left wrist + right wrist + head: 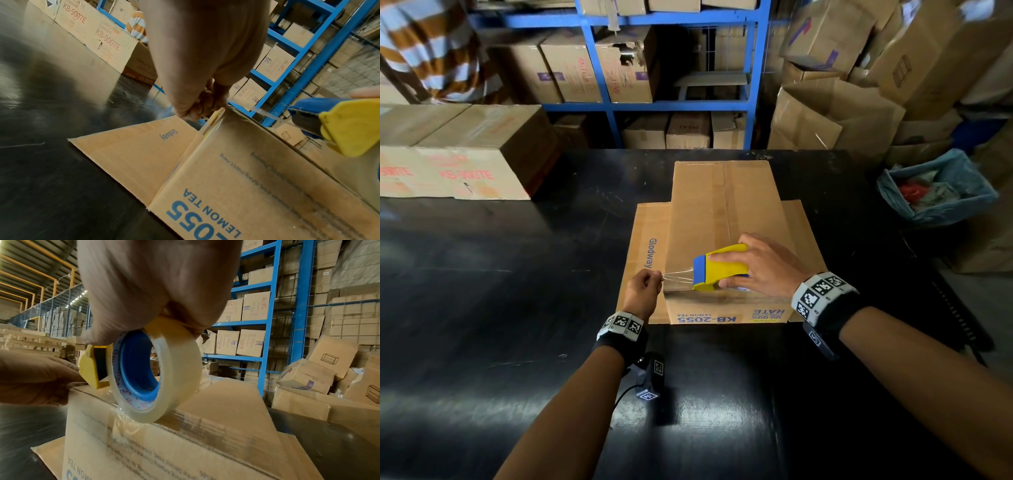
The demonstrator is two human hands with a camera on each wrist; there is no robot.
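Observation:
A brown cardboard box (722,212) printed "KB-2055 LEMON TEA" stands on the black table (482,308), its side flaps spread flat. My right hand (760,267) grips a yellow and blue tape dispenser (722,265) over the box's near edge. Its roll of clear tape (156,369) touches the box top (216,402). My left hand (643,287) pinches the free end of the clear tape (678,275), stretched from the dispenser's blue mouth to the box's near left corner. In the left wrist view the left hand's fingertips (195,112) pinch the tape end (213,120) above that corner.
A long "KB-9007E" carton (458,150) lies on the table's far left. Blue shelving (674,102) with cartons stands behind. Piled boxes (859,102) and a bin lined in blue plastic (935,188) are at the right. A person in a striped shirt (431,48) stands far left.

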